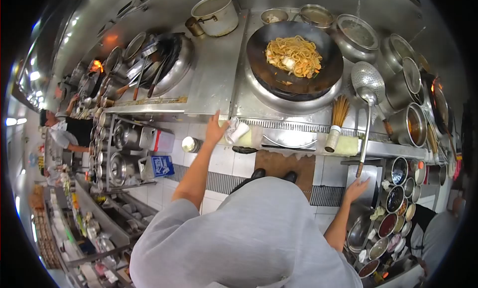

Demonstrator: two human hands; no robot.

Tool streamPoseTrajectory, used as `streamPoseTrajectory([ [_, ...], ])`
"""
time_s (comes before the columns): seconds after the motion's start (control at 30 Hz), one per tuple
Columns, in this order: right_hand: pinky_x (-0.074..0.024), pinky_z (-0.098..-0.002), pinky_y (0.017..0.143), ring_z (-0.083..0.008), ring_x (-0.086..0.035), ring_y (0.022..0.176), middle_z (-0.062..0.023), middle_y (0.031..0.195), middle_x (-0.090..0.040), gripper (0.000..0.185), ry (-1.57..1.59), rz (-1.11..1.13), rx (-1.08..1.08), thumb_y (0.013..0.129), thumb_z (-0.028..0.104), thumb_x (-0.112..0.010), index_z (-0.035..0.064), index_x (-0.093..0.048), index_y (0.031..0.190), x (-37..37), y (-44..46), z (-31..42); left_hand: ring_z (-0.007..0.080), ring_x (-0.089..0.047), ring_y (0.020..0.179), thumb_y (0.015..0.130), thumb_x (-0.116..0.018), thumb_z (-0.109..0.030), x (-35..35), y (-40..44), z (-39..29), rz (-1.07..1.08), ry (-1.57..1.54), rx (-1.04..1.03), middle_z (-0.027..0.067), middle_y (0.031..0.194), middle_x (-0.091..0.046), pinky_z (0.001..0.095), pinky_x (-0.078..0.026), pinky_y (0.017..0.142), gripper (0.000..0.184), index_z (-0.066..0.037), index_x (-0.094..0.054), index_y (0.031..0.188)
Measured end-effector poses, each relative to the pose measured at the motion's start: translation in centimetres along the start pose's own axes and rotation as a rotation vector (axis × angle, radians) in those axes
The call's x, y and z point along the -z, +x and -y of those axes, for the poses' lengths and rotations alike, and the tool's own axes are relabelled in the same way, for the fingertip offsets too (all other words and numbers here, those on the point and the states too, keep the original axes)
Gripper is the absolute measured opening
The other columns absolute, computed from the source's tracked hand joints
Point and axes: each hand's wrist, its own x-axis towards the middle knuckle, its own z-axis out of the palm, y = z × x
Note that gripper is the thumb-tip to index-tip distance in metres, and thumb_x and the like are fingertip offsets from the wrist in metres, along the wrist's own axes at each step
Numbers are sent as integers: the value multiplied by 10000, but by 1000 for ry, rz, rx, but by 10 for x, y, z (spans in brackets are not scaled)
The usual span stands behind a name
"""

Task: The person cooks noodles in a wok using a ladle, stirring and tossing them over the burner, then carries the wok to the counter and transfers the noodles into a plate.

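Observation:
My left hand [215, 131] is at the front edge of the stove counter, fingers stretched out beside a crumpled white cloth [237, 131]; I cannot tell whether they touch. My right hand [355, 189] is open, just below the wooden handle end of a long ladle [366, 126]; no grip on it shows. The ladle's bowl overlaps a perforated skimmer [367, 77]. Fried noodles [295, 55] lie in a dark wok [259, 64] on the burner in front of me. A bamboo wok brush [337, 121] rests at the counter edge between the wok and ladle.
A large dented pot [215, 19] stands at the back left. Lidded and open pots [417, 123] crowd the right, above several seasoning bowls [388, 224]. A second wok station [174, 71] is further left. Co-workers [74, 131] stand at far left and lower right [438, 238].

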Motion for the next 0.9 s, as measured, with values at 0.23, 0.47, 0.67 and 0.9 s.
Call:
streamPoseTrajectory([
  [0.23, -532, -512, 672, -266, -615, 755, -160, 1017, -616, 484, 202, 812, -857, 853, 48, -490, 107, -394, 1324, 32, -182, -163, 360, -491, 1169, 661, -785, -397, -31, -47, -51, 170, 396, -96, 188, 1416, -382, 514, -486, 853, 965, -197, -291, 1465],
  [0.47, -462, -477, 432, -257, -581, 554, -127, 774, -584, 298, 67, 871, -1046, 893, 315, -420, 110, -536, 1076, 106, -318, -126, 380, -531, 1113, 783, -687, -288, -33, 0, -2, 415, -473, 150, 191, 1356, -455, 506, -513, 809, 658, -134, -434, 1370],
  [0.67, -489, -335, 392, -197, -574, 480, -117, 711, -568, 386, 154, 755, -892, 861, 9, -545, 64, -474, 1237, 93, -364, -106, 402, -535, 1138, 857, -605, -448, 81, -6, -76, 961, -1979, 332, 157, 1351, -485, 474, -549, 767, 650, -126, -407, 1386],
  [0.9, -499, -310, 532, -156, -613, 663, -107, 825, -637, 407, 96, 724, -664, 867, 158, -594, 17, -527, 1242, 118, -349, -84, 437, -500, 1166, 827, -654, -500, 76, -76, -159, 1381, -2105, 125, 268, 1440, -321, 514, -560, 814, 825, -146, -270, 1466],
])
